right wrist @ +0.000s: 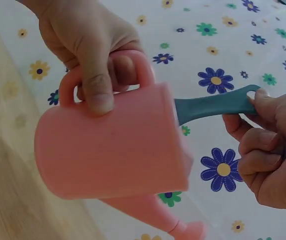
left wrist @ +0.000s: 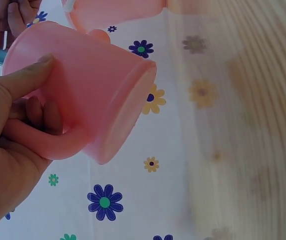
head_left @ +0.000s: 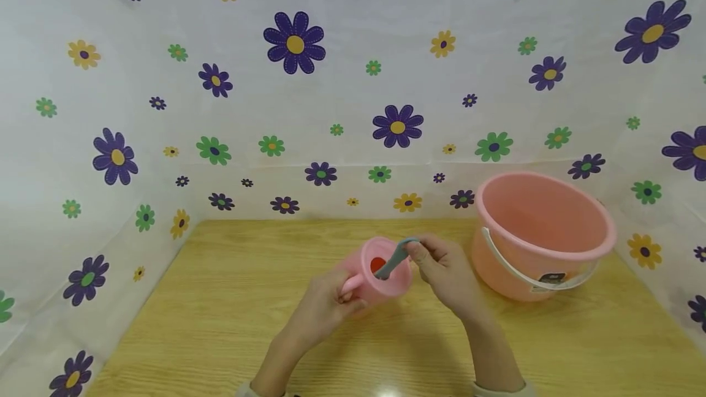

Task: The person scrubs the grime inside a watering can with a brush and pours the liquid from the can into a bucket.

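Observation:
A pink watering can (head_left: 380,291) is held tilted over the table, its open top facing up and to the right. My left hand (head_left: 325,305) grips its looped handle (left wrist: 48,142), with the thumb along the can's wall. The spout (right wrist: 147,212) shows on the far side in the right wrist view. My right hand (head_left: 445,271) pinches the end of a teal handle (right wrist: 212,104) that reaches into the can; its lower end is hidden inside. Something red (head_left: 377,264) shows within the can beside the teal handle.
A pink bucket (head_left: 496,262) with a white carrying handle (head_left: 510,268) stands on the wooden table (head_left: 220,311) to the right of my right hand. A white sheet with printed flowers (head_left: 353,97) hangs behind the table and along both sides.

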A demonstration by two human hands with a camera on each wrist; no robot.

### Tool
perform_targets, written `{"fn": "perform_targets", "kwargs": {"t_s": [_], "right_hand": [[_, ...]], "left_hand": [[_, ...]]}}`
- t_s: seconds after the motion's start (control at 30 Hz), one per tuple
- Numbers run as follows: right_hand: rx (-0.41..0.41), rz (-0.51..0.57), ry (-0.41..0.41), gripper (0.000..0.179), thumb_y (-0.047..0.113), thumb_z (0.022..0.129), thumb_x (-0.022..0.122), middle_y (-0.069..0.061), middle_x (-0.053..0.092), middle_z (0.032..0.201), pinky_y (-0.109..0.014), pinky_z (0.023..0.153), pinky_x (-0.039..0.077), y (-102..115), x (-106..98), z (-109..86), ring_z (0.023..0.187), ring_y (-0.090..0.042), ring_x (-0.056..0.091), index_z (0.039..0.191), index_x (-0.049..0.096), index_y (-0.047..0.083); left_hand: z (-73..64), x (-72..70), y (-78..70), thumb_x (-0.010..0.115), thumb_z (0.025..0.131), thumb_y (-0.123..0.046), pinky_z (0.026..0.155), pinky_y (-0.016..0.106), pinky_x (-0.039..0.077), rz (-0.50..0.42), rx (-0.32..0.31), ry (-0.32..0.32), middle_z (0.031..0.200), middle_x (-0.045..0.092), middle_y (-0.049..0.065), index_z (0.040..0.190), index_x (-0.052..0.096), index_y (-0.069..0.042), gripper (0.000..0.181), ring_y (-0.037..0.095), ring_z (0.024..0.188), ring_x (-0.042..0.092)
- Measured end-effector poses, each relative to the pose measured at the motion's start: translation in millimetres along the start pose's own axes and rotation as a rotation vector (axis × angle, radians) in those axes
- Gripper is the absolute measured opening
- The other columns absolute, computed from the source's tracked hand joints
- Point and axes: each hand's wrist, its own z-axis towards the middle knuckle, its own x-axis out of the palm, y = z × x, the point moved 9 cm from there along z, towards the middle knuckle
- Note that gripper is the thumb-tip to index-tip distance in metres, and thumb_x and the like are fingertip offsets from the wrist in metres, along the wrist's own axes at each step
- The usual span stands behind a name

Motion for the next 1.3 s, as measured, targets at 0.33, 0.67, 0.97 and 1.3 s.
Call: {"fn": "perform_targets", "kwargs": {"t_s": [0.33, 0.67, 0.97, 1.3], "right_hand": [[0.104, 0.001, -0.083, 0.022, 0.015, 0.102, 0.055, -0.003, 0.058, 0.072, -0.022, 0.05, 0.036, -4.6, 5.1, 0.1, 0.059, -0.009, 0.043, 0.093, 0.069, 0.001], [0.242, 0.081, -0.217, 0.022, 0.002, 0.095, 0.062, -0.009, 0.071, 0.074, -0.019, 0.049, 0.03, -10.1, 0.2, -4.3, 0.049, -0.005, 0.047, 0.117, 0.064, 0.0], [0.258, 0.104, -0.286, 0.016, -0.004, 0.091, 0.06, -0.014, 0.072, 0.108, -0.022, 0.049, 0.027, -9.2, 0.2, -3.9, 0.066, -0.011, 0.059, 0.103, 0.071, -0.004], [0.265, 0.108, -0.321, 0.015, -0.004, 0.091, 0.06, -0.021, 0.072, 0.103, -0.025, 0.062, 0.048, -1.6, -12.5, -10.2, 0.072, -0.015, 0.062, 0.1, 0.072, -0.008]], "left_hand": [[-4.4, -3.9, -3.7, 0.083, 0.076, -0.002, 0.063, 0.022, 0.046, -0.008, -0.018, -0.018, 0.074, 0.041, -0.007, 0.076, 0.044, -0.013, 0.041, 0.011, 0.077, 0.053], [-6.5, -11.8, -7.1, 0.084, 0.075, -0.001, 0.062, 0.022, 0.044, 0.045, 0.011, -0.045, 0.073, 0.037, -0.008, 0.074, 0.04, -0.013, 0.045, 0.01, 0.074, 0.05], [-5.0, -17.8, -3.7, 0.086, 0.071, 0.002, 0.06, 0.021, 0.04, 0.118, 0.019, -0.11, 0.071, 0.033, -0.009, 0.069, 0.037, -0.014, 0.051, 0.009, 0.071, 0.046], [2.7, -5.1, -11.9, 0.085, 0.073, -0.001, 0.062, 0.021, 0.035, 0.101, 0.071, -0.023, 0.07, 0.03, -0.009, 0.07, 0.036, -0.012, 0.051, 0.007, 0.07, 0.038]]}}
